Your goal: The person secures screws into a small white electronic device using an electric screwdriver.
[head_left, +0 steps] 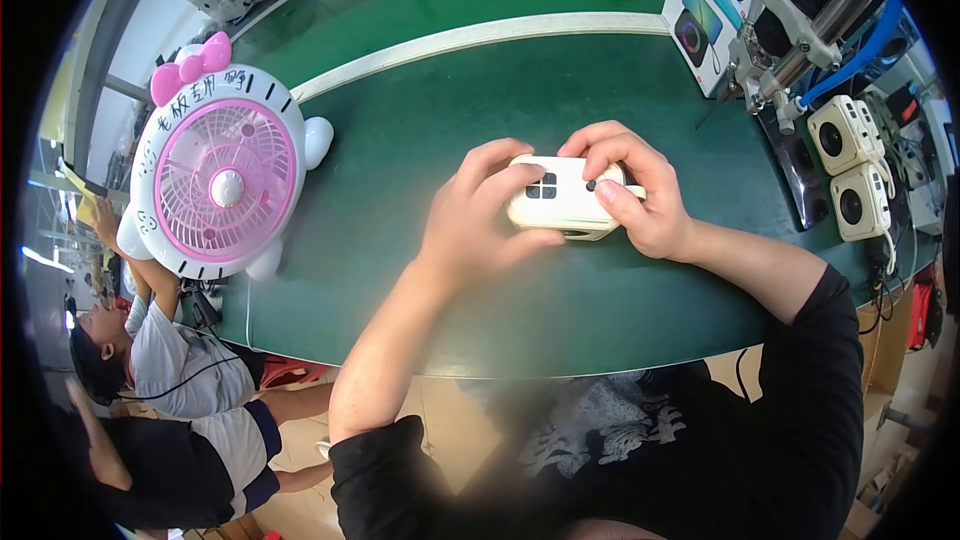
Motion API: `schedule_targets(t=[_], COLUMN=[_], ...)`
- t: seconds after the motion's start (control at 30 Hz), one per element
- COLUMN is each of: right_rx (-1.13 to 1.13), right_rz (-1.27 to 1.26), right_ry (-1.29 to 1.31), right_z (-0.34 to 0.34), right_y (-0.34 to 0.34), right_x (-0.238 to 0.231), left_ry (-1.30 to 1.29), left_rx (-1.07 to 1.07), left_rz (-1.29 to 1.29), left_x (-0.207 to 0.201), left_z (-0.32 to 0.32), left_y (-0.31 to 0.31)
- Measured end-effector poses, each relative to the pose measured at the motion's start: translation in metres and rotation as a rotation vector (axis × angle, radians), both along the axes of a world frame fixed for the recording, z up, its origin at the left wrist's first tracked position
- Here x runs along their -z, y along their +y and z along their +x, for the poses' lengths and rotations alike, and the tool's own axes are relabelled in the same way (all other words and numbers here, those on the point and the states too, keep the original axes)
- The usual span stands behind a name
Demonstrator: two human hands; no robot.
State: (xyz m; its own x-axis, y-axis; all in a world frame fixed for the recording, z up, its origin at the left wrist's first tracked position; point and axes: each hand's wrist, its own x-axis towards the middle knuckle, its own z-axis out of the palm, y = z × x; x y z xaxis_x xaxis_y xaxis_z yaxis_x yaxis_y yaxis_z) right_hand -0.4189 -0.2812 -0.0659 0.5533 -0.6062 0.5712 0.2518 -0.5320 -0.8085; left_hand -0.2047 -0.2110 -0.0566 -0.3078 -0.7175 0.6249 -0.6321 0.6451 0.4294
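A small cream portable speaker (565, 195) is held above the green tabletop (400, 190) in front of me. Its upper face carries a cluster of black square buttons (542, 186) and a small dark knob (591, 186). My left hand (478, 215) curls around the left end, with fingertips beside the buttons and the thumb along the near side. Around the right end closes my right hand (645, 195), its thumb and fingers near the knob. Part of a cream strap (637, 192) shows by the right palm. The underside is hidden.
A white and pink fan (228, 190) with a bow stands at left. Two similar cream speakers (850, 165), a dark tray (795, 175), product boxes (695, 30) and a metal machine arm (790, 50) are at right. Another person (190, 370) sits at the far left.
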Motion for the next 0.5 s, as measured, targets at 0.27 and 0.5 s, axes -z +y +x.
schedule_targets(t=[0.27, 0.5], right_rx=[0.015, 0.028], right_rz=[-0.042, -0.108], right_ry=[0.017, 0.058], right_z=[-0.001, 0.000], right_y=[-0.001, -0.002], right_x=[-0.005, -0.010], left_ry=[-0.025, 0.044], left_rx=[-0.019, -0.023], left_rz=[0.042, 0.067], left_x=[-0.003, -0.003], left_z=[-0.001, -0.001], left_y=[0.001, 0.002])
